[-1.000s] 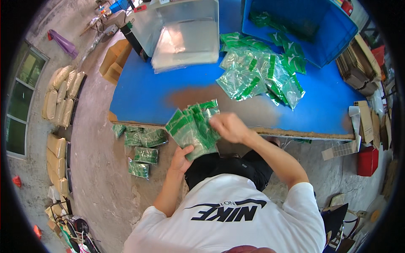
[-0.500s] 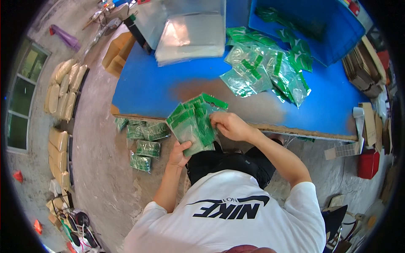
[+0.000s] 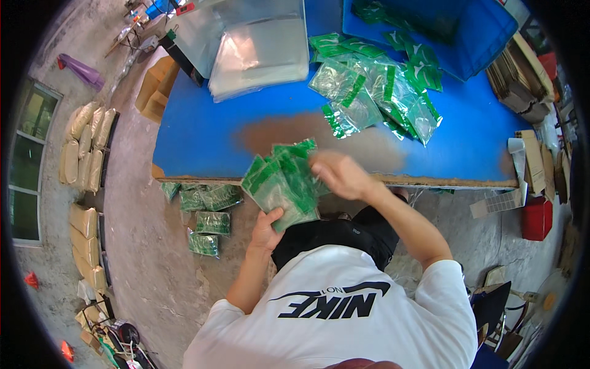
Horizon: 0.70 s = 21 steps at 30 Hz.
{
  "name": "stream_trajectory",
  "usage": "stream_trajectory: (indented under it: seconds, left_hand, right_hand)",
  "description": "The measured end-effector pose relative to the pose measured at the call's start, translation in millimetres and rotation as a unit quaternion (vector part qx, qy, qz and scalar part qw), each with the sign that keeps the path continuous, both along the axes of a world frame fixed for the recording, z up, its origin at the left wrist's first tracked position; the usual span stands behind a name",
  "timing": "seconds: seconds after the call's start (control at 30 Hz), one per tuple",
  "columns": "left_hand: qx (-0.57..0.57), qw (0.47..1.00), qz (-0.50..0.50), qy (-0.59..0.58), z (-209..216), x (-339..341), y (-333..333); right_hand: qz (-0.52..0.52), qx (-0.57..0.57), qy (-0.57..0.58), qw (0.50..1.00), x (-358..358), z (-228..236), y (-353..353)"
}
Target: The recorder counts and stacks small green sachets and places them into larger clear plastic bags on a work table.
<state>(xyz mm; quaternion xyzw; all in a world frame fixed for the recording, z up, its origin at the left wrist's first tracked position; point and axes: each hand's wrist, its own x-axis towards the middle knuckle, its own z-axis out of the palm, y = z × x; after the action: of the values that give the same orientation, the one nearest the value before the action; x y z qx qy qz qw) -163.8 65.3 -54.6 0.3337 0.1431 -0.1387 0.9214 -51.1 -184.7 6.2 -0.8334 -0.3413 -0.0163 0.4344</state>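
Observation:
My left hand (image 3: 267, 230) is closed on the lower end of a fanned stack of clear plastic packets with green tops (image 3: 276, 194), thumb lying over the front. The stack is held over my lap, just off the near edge of the blue table (image 3: 196, 138). At its right side is my right hand (image 3: 342, 176), smeared by motion, so its fingers and anything in them cannot be made out. Farther back on the table lies a loose pile of similar green-and-clear packets (image 3: 359, 98).
A tilted blue bin (image 3: 491, 37) holds more green pieces at the back right. Left of it, clear plastic sheets (image 3: 258, 55) lie stacked in an open container. Bundled green packets (image 3: 212, 222) rest on the floor below the table's left end. Flattened cardboard (image 3: 519, 77) stands at the right.
The view has shifted slightly. My right hand has gone from fingers on the packets' right edge to a blurred motion beside them. My left hand keeps its hold on the stack.

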Motion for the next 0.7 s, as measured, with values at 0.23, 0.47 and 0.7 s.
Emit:
stream_trajectory:
  seconds: [0.23, 0.47, 0.7]
  left_hand:
    - [-0.035, 0.999, -0.019, 0.018, -12, -2, -8]
    - [-0.21, 0.977, -0.028, -0.001, -34, -9, 8]
    - [-0.12, 0.992, -0.042, 0.015, -22, 0, -18]
  right_hand:
    - [-0.189, -0.328, -0.063, 0.923, 3, -3, -25]
    - [-0.119, -0.194, -0.131, 0.965, 9, -2, -29]
    - [0.069, -0.013, 0.05, 0.996, 26, -5, 9]
